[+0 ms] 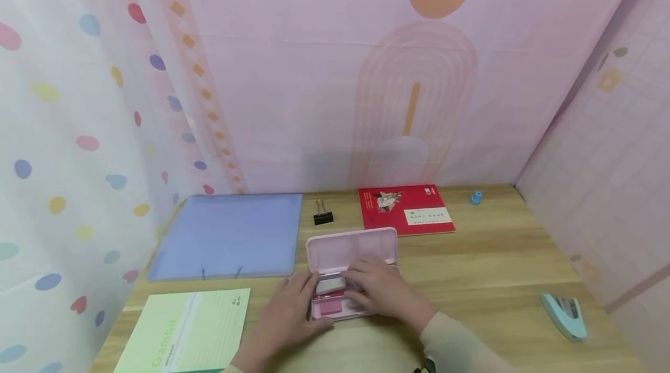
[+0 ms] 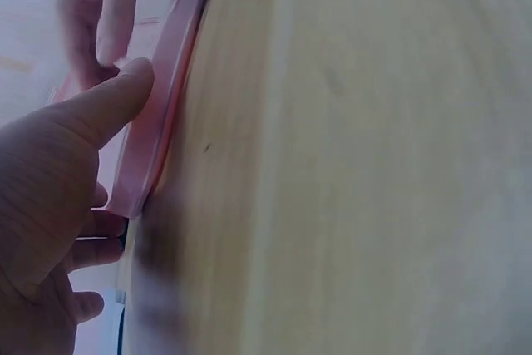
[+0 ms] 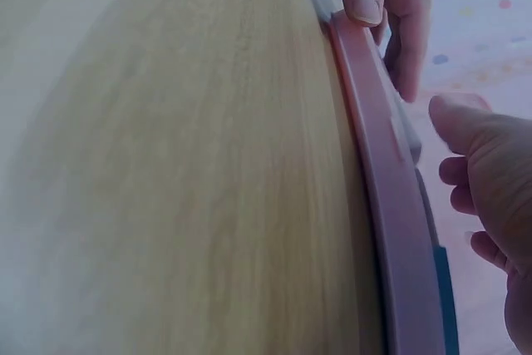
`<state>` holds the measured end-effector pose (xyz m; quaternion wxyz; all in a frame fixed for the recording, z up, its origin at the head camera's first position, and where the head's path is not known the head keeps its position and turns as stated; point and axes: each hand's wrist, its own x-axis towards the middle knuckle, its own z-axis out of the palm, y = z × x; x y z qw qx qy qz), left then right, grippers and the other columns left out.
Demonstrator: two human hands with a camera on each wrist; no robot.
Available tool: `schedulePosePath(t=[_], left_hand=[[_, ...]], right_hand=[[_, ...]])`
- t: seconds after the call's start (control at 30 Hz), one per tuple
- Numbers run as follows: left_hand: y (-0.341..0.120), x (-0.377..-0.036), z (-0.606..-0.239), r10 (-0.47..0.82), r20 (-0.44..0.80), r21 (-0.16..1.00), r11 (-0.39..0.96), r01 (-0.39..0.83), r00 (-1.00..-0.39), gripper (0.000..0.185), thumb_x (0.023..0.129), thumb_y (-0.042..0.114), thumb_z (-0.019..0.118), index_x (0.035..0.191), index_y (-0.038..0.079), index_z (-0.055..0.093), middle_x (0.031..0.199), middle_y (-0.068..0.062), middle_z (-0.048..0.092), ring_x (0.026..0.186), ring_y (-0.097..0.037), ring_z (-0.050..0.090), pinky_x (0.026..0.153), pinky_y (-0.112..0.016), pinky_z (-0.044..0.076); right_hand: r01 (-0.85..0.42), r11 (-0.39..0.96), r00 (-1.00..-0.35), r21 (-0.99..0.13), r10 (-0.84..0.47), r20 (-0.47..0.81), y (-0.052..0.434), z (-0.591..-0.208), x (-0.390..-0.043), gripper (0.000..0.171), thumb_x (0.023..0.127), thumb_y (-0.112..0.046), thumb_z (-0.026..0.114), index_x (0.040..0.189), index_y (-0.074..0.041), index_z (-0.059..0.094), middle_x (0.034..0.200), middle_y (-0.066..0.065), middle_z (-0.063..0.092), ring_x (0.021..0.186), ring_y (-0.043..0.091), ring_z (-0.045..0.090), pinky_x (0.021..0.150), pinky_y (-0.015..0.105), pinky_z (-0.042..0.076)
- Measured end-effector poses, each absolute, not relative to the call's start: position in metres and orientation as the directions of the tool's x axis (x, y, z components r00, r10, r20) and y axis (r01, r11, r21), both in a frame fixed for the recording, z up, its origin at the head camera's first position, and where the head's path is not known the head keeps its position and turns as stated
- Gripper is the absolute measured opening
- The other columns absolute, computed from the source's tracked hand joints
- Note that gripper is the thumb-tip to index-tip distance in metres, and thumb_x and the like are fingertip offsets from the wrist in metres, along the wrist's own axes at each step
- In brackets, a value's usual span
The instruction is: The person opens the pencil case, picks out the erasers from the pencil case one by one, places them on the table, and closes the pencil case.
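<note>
A pink pencil case (image 1: 350, 248) lies open on the wooden desk (image 1: 497, 280), its lid standing up at the back. In its tray lie a white eraser (image 1: 331, 286) and a pink item (image 1: 328, 306). My left hand (image 1: 293, 315) holds the case's left end, the thumb (image 2: 108, 101) pressed on the rim (image 2: 158, 139) and the fingers over the edge. My right hand (image 1: 382, 291) lies over the tray with relaxed fingers reaching toward the eraser. In the right wrist view the case rim (image 3: 391, 180) runs between my right hand (image 3: 490, 172) and my left hand (image 3: 391, 14).
A blue folder (image 1: 230, 234) lies at the back left, with a black binder clip (image 1: 323, 213) and a red booklet (image 1: 404, 210) behind the case. A green notebook (image 1: 188, 331) sits front left and a light blue stapler (image 1: 564, 315) front right. Cloth walls enclose the desk.
</note>
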<state>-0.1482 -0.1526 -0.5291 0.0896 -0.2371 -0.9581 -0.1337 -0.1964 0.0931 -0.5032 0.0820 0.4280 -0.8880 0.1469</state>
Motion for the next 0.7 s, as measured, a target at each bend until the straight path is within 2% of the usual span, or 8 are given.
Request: schedulePosePath(t=[0.2, 0.47, 0.7], left_hand=[[-0.150, -0.147, -0.530, 0.418, 0.203, 0.244, 0.854, 0.459, -0.885, 0.103, 0.071, 0.074, 0.063, 0.143, 0.003, 0.042, 0.141, -0.010, 0.047, 0.129, -0.032, 0.043, 0.111, -0.054, 0.027], [-0.154, -0.148, -0.529, 0.422, 0.186, 0.261, 0.849, 0.459, -0.887, 0.101, 0.071, 0.073, 0.064, 0.144, 0.006, 0.043, 0.141, -0.009, 0.048, 0.130, -0.028, 0.043, 0.111, -0.055, 0.027], [-0.159, -0.148, -0.531, 0.413, 0.201, 0.274, 0.847, 0.456, -0.888, 0.100, 0.071, 0.072, 0.065, 0.144, 0.007, 0.044, 0.140, -0.009, 0.049, 0.129, -0.029, 0.045, 0.109, -0.056, 0.028]], right_hand=[[-0.753, 0.636, -0.658, -0.169, -0.729, 0.188, 0.081, -0.510, -0.200, 0.032, 0.091, -0.039, 0.064, 0.119, -0.023, 0.068, 0.108, -0.009, 0.062, 0.104, 0.010, 0.053, 0.096, 0.032, 0.045], [-0.740, 0.659, -0.672, -0.135, -0.711, 0.207, 0.070, -0.516, -0.202, 0.027, 0.090, -0.038, 0.065, 0.111, -0.021, 0.071, 0.096, -0.008, 0.058, 0.093, 0.010, 0.050, 0.086, 0.027, 0.046], [-0.682, 0.709, -0.731, -0.180, -0.667, 0.144, 0.061, -0.514, -0.202, 0.028, 0.089, -0.038, 0.067, 0.111, -0.021, 0.069, 0.102, -0.008, 0.059, 0.101, 0.010, 0.051, 0.093, 0.028, 0.046]])
